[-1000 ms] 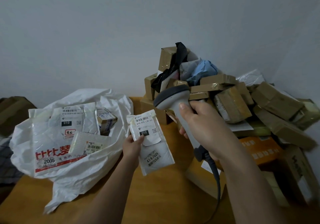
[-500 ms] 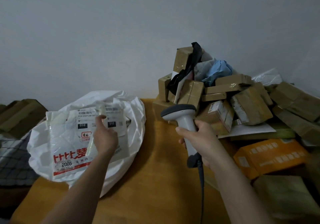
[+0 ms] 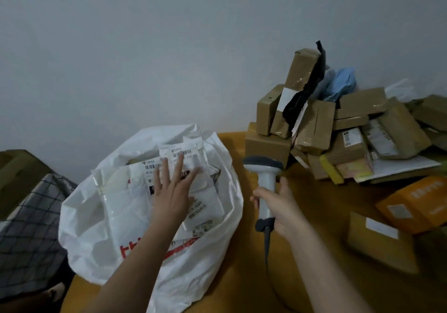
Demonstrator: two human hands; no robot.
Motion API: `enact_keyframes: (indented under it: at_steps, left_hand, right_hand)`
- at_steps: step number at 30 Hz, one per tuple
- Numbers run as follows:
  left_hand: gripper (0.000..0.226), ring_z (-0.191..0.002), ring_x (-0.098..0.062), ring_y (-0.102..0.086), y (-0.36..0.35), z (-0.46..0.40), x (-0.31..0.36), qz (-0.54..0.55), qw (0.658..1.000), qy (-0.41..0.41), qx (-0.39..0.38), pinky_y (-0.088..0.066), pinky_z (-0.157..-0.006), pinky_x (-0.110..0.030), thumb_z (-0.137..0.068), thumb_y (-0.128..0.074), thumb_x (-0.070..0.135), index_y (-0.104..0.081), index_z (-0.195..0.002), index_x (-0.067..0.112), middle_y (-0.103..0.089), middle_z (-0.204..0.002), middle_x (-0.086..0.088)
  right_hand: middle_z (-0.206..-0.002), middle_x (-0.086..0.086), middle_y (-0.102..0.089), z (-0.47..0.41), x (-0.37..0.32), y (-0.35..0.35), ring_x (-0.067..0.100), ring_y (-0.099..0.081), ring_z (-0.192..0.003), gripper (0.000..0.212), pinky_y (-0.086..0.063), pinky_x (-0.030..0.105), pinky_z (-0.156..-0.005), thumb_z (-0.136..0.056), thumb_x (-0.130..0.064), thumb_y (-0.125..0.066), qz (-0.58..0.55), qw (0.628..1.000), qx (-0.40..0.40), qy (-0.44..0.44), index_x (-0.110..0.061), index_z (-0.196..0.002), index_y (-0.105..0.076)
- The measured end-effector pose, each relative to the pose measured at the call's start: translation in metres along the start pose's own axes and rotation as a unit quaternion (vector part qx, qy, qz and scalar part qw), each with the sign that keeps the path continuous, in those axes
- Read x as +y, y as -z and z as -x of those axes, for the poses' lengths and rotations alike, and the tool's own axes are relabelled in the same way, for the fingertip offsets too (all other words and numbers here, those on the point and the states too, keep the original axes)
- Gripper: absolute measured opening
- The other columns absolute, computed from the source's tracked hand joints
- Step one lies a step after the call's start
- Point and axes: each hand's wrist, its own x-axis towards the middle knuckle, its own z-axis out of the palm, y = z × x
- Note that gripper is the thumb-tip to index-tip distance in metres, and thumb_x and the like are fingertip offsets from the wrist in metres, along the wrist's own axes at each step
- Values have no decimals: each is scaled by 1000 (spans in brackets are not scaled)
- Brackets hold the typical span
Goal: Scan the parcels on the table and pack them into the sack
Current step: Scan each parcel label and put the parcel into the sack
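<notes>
Head view: wooden table [image 3: 321,218] against a grey wall.
Sack [image 3: 101,235]: white, mouth open, at the table's left end, stuffed with labelled white mailers.
Left hand [image 3: 173,192]: fingers spread wide, gripping nothing, over the top white mailer [image 3: 205,200] inside the sack.
Right hand [image 3: 280,206]: wrapped around the handle of a grey scanner [image 3: 264,179], right of the sack.
Parcels [image 3: 338,128]: brown boxes heaped at the table's far right.
Orange box [image 3: 416,203]: near edge of that heap.
</notes>
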Motion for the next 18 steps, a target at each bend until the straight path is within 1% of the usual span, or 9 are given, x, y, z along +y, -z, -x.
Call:
enact_keyframes:
  at_steps: [1,2,5,8,11,12,14,16,18]
  left_hand:
    - [85,-142,-35,32,0,-5,-4,-32,998,-35,-35,19,-115,-55,-89,-60,49,-3,-151,49,37,-155,3]
    - [85,-142,-34,32,0,-9,-6,-47,995,-57,-72,20,-114,-57,-89,-57,55,1,-151,49,36,-155,3]
    - [88,-145,-33,25,-5,-18,-14,-21,986,-60,-152,16,-115,-58,-86,-59,59,0,-151,49,30,-157,5]
    - [89,-147,-34,21,-8,-21,-18,-12,982,-54,-178,12,-116,-60,-85,-63,56,-4,-151,49,28,-159,6]
    - [91,-147,-34,20,-9,-24,-21,11,982,-50,-184,11,-115,-62,-82,-68,53,-7,-151,51,27,-159,7]
    - [93,-147,-34,19,-10,-25,-23,22,981,-50,-188,11,-115,-62,-81,-70,52,-8,-150,51,27,-159,7]
    - [96,-147,-34,19,-10,-28,-28,34,978,-50,-197,10,-114,-63,-78,-73,51,-10,-150,52,28,-159,8]
    - [98,-147,-34,18,-11,-31,-33,36,977,-47,-205,10,-113,-63,-77,-75,50,-11,-150,53,28,-158,9]
    - [98,-147,-35,18,-11,-33,-35,38,976,-43,-209,10,-113,-63,-76,-77,48,-12,-149,53,29,-158,9]
  right_hand:
    - [-98,16,-61,-5,10,-7,30,-67,-82,87,-58,47,-76,-85,3,-62,-40,999,-4,-32,-38,-150,-19]
    - [-102,17,-58,-9,18,-12,34,-67,-88,84,-58,50,-80,-87,4,-60,-76,995,-4,-60,-39,-148,-20]
    - [-112,22,-52,-25,44,-23,39,-64,-90,61,-58,49,-78,-88,6,-59,-146,982,17,-121,-29,-134,-37]
    - [-115,24,-53,-42,66,-33,40,-65,-92,43,-54,48,-86,-89,2,-61,-198,964,22,-175,-17,-125,-47]
    - [-104,23,-58,-52,76,-42,31,-63,-87,15,-54,38,-78,-91,-5,-63,-206,954,23,-217,-6,-105,-58]
    - [-103,22,-59,-56,79,-46,29,-62,-84,13,-54,36,-77,-90,-4,-63,-204,953,20,-223,-4,-102,-59]
    - [-98,19,-61,-62,83,-53,24,-61,-76,24,-56,34,-68,-87,-1,-65,-178,960,29,-217,-3,-110,-56]
    - [-95,16,-60,-67,84,-55,24,-60,-70,52,-53,34,-56,-84,5,-66,-127,975,66,-168,-18,-123,-41]
    - [-104,16,-59,-66,76,-52,26,-61,-76,71,-51,36,-58,-82,8,-66,-92,985,87,-117,-31,-131,-31]
